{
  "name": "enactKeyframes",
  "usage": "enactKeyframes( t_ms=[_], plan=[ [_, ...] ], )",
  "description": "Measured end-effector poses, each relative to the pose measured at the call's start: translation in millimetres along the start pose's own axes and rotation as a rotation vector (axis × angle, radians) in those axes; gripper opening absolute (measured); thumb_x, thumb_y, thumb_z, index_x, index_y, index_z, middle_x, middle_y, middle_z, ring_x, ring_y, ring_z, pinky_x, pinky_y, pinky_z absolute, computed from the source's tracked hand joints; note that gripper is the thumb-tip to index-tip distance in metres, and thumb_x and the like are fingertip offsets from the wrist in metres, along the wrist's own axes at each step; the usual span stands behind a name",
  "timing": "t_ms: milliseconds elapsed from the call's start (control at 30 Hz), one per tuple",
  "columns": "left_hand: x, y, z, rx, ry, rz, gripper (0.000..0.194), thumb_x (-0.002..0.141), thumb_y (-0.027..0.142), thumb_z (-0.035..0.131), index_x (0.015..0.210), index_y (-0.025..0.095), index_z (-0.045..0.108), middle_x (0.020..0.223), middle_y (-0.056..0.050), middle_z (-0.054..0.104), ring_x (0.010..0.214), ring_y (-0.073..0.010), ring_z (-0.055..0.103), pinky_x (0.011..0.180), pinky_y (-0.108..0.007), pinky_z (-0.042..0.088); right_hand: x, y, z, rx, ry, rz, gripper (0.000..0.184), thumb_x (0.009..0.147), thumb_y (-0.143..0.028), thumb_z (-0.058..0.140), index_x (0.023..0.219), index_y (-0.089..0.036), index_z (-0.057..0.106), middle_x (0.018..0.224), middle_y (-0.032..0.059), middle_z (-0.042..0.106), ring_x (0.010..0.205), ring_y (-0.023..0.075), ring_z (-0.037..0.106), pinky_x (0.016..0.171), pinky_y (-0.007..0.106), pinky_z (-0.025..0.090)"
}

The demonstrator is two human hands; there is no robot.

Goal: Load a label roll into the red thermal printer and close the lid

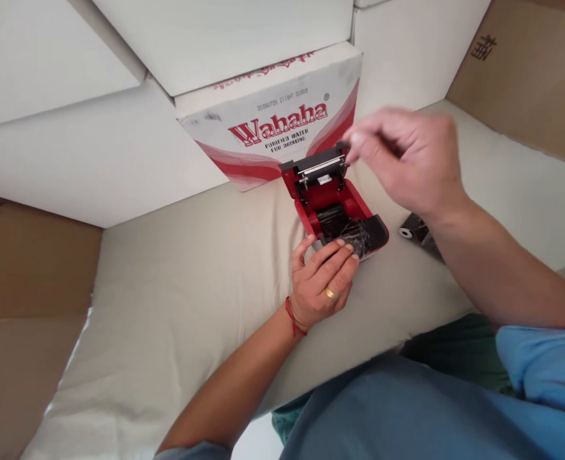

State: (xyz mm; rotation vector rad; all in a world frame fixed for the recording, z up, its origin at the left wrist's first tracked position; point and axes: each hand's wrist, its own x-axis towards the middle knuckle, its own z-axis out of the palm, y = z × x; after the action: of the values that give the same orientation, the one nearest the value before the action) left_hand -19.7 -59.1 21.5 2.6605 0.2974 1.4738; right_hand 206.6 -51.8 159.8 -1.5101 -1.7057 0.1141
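Note:
A small red and black printer sits with its lid raised; a roller and a white strip show on the lid's inner side. Shiny, crumpled black film lies in its open bay. My left hand grips the printer's near side, its fingers across the front edge and on the film. At the lid's right corner is my right hand, slightly blurred, thumb and fingers pinched together; whatever is between them is hidden. A black-wrapped roll with a white core lies beside the printer, partly behind my right forearm.
A Wahaha water carton stands right behind the printer, against stacked white boxes. Brown cardboard boxes flank the left side and the right. A pale cloth covers the surface under the printer.

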Motion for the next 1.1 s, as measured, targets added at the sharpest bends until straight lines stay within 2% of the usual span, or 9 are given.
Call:
enactKeyframes(
  t_ms=[67,167,267,400,500,633,867,967,1100],
  plan=[
    [-1.2,-0.2,0.3,-0.018,-0.004,-0.021,0.055,0.095,0.010,0.065,0.146,0.032,0.063,0.124,-0.005,0.086,0.123,-0.0265,0.081,0.133,-0.060,0.035,7.5,11.4,2.0,-0.045,0.153,0.026,0.040,0.116,-0.047,0.047,0.130,-0.025,0.078,0.126,0.0086,0.082,0.110,0.0207,0.075,0.098,0.034,0.054],
    [0.0,-0.3,-0.3,0.014,-0.014,-0.014,0.058,0.095,0.009,0.065,0.149,0.031,0.063,0.122,-0.006,0.086,0.121,-0.0263,0.081,0.133,-0.058,0.037,16.9,30.3,17.0,-0.095,0.044,-0.009,0.048,0.117,-0.053,0.042,0.141,-0.026,0.073,0.145,0.0073,0.075,0.133,0.0232,0.070,0.114,0.037,0.050],
    [2.9,0.4,-1.4,0.055,-0.011,0.021,0.056,0.094,0.009,0.066,0.146,0.029,0.067,0.119,-0.006,0.087,0.118,-0.0251,0.082,0.130,-0.053,0.041,10.3,36.4,29.0,-0.028,-0.066,-0.037,0.056,0.118,-0.055,0.033,0.134,-0.023,0.076,0.139,0.0082,0.077,0.132,0.0220,0.071,0.115,0.037,0.051],
    [3.5,1.2,-2.7,0.058,-0.010,0.033,0.052,0.095,0.009,0.067,0.143,0.030,0.070,0.118,-0.004,0.086,0.118,-0.0237,0.081,0.128,-0.051,0.043,-20.5,29.9,24.9,0.039,-0.035,-0.060,0.055,0.118,-0.053,0.034,0.123,-0.022,0.080,0.131,0.0089,0.081,0.124,0.0206,0.075,0.113,0.036,0.053],
    [2.5,1.1,-3.5,0.077,-0.009,0.023,0.051,0.097,0.009,0.067,0.141,0.033,0.072,0.119,-0.002,0.086,0.119,-0.0230,0.080,0.128,-0.051,0.043,-46.1,32.1,17.5,0.010,-0.039,-0.129,0.047,0.117,-0.046,0.041,0.123,-0.022,0.081,0.132,0.0083,0.083,0.132,0.0224,0.074,0.123,0.042,0.048],
    [4.3,2.1,-4.3,0.109,0.010,0.041,0.045,0.094,0.009,0.069,0.134,0.028,0.075,0.115,-0.003,0.086,0.117,-0.0216,0.080,0.131,-0.047,0.041,-73.4,45.6,18.9,-0.039,-0.015,-0.230,0.035,0.114,-0.035,0.051,0.126,-0.024,0.082,0.131,0.0068,0.085,0.145,0.0238,0.068,0.133,0.050,0.040],
    [4.2,3.5,-6.3,0.074,-0.028,-0.020,0.049,0.095,0.008,0.067,0.140,0.027,0.069,0.113,-0.004,0.085,0.119,-0.0217,0.079,0.126,-0.050,0.048,-90.8,57.1,29.5,-0.037,0.014,-0.357,0.030,0.111,-0.025,0.058,0.128,-0.020,0.082,0.132,0.0078,0.084,0.132,0.0221,0.077,0.129,0.048,0.051],
    [1.2,-3.5,-9.7,-0.035,0.006,-0.113,0.054,0.101,0.021,0.066,0.155,0.028,0.059,0.129,-0.009,0.080,0.131,-0.0254,0.073,0.121,-0.052,0.053,-90.1,54.7,31.2,-0.020,0.029,-0.349,0.030,0.111,-0.023,0.057,0.125,-0.016,0.083,0.129,0.0085,0.085,0.129,0.0227,0.079,0.122,0.045,0.058],
    [1.2,-18.4,-15.7,-0.080,0.087,-0.344,0.046,0.115,0.036,0.043,0.156,0.027,0.060,0.147,-0.012,0.071,0.149,-0.0287,0.062,0.127,-0.057,0.048,-92.1,51.8,38.4,0.056,0.109,-0.330,0.030,0.111,-0.022,0.057,0.118,-0.010,0.084,0.127,0.0131,0.085,0.129,0.0233,0.079,0.118,0.040,0.062]
  ],
)
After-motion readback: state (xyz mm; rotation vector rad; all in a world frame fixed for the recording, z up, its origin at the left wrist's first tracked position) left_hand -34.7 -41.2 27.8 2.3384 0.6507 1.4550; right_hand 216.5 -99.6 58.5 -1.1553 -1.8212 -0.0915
